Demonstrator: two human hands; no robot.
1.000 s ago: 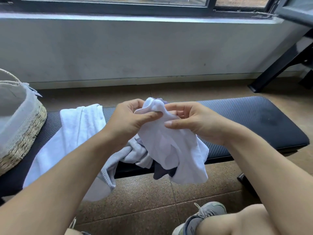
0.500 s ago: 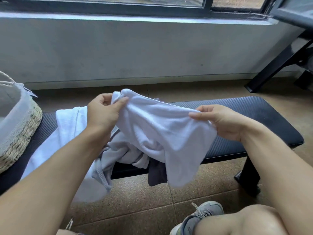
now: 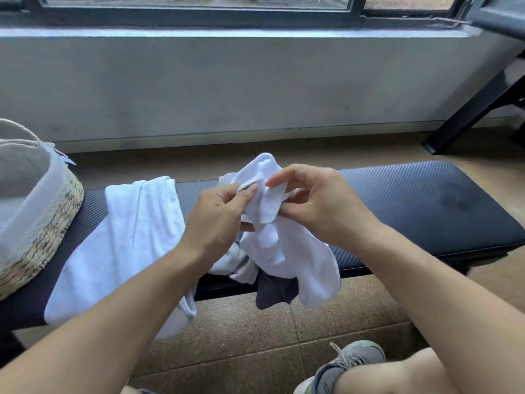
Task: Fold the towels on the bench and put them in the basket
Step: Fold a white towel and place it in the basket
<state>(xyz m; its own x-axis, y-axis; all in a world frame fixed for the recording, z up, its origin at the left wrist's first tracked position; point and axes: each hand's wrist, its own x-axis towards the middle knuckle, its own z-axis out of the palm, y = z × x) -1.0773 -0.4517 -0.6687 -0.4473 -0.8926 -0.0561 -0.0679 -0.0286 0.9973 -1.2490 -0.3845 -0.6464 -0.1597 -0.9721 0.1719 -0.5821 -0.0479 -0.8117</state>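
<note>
both my left hand and right hand are pinching the white towel bunched up above the bench. it looks light and floppy, so i'd grab two corners along one edge and let it hang flat.

Soft, even daylight came from the window at the top. Shadows were faint, and the picture was sharp. Straight lines bowed near the edges.
</note>
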